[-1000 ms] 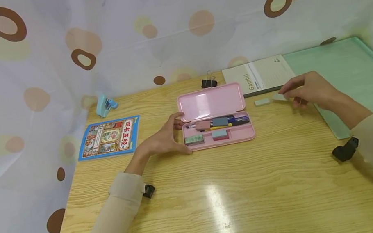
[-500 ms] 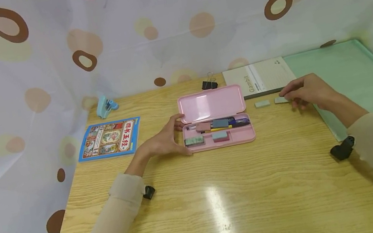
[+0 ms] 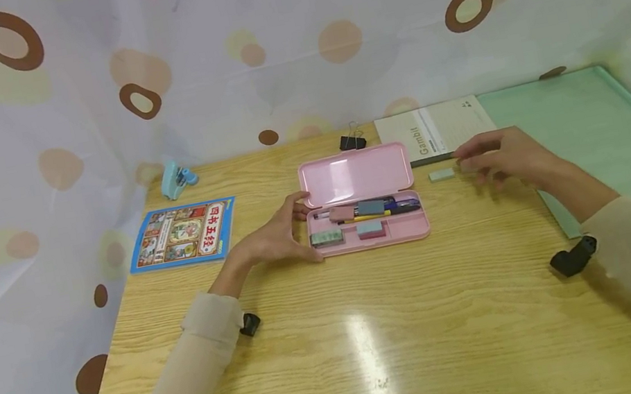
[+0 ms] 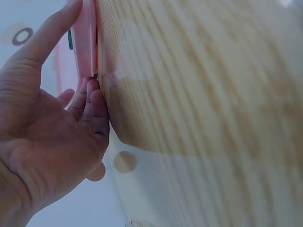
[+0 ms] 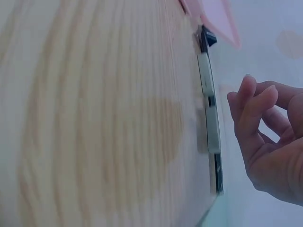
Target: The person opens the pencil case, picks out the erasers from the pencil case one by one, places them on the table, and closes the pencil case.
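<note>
An open pink pencil case (image 3: 404,231) lies mid-table with its lid (image 3: 356,176) folded back. Inside are pens and several small erasers. My left hand (image 3: 275,238) holds the case's left end, thumb by the hinge and fingers on the near edge. The left wrist view shows this hand (image 4: 52,142) against the pink case (image 4: 87,38). My right hand (image 3: 498,156) hovers right of the case, fingers loosely curled, just right of a grey eraser (image 3: 441,174) on the table. In the right wrist view that hand (image 5: 270,137) holds nothing I can see.
A "Gambit" notebook (image 3: 436,126) and a green mat (image 3: 596,133) lie at the back right. A black binder clip (image 3: 352,141) sits behind the case. A blue picture book (image 3: 183,234) and a light-blue stapler (image 3: 176,179) are at the left. A spotted curtain surrounds the table.
My right hand set a second grey eraser on the table, then slid left, and now covers that spot. The left hand has stayed on the case.
</note>
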Motion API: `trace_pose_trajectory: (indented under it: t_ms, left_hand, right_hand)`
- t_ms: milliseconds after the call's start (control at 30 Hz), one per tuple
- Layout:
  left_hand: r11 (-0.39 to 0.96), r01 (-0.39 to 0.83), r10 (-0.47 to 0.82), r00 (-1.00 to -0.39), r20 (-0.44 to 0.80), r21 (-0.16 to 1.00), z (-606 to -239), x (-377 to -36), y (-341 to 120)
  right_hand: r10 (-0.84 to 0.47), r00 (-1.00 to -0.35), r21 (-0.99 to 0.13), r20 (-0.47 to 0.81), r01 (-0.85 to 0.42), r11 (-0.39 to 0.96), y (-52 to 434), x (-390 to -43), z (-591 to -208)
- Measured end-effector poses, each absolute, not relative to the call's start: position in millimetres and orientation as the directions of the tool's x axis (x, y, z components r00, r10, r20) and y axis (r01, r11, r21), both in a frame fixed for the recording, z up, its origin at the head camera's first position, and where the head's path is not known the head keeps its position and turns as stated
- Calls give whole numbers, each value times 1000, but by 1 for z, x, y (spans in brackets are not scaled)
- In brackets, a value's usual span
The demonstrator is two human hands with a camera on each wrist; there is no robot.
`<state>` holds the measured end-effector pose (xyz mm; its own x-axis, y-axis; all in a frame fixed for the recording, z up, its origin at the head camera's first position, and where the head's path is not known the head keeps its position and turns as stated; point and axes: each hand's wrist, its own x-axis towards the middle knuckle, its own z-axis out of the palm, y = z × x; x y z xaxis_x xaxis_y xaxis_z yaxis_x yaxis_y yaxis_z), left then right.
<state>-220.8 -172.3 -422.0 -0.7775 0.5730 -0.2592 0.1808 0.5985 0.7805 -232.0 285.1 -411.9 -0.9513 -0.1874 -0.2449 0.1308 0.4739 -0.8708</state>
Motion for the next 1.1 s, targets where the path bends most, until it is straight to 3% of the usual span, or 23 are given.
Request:
trace_pose_trajectory:
  t_ms: [633,867,1100]
  left_hand:
    - [592,176,576,-775,-260,787,-422,-221,-173]
    - [579,163,576,-775,-259,799,-424,-222,-173]
    - [588,159,570,-776,-268,793,-425,-222,-173]
  right_hand:
    - [-460,-868,-917,-188,-13,399,202,-221,-417]
    - [-482,-862,-889,-158,-88,449,174,-221,-422]
    - [-422,-898,-811,-122,-154,564,152,-221,-423]
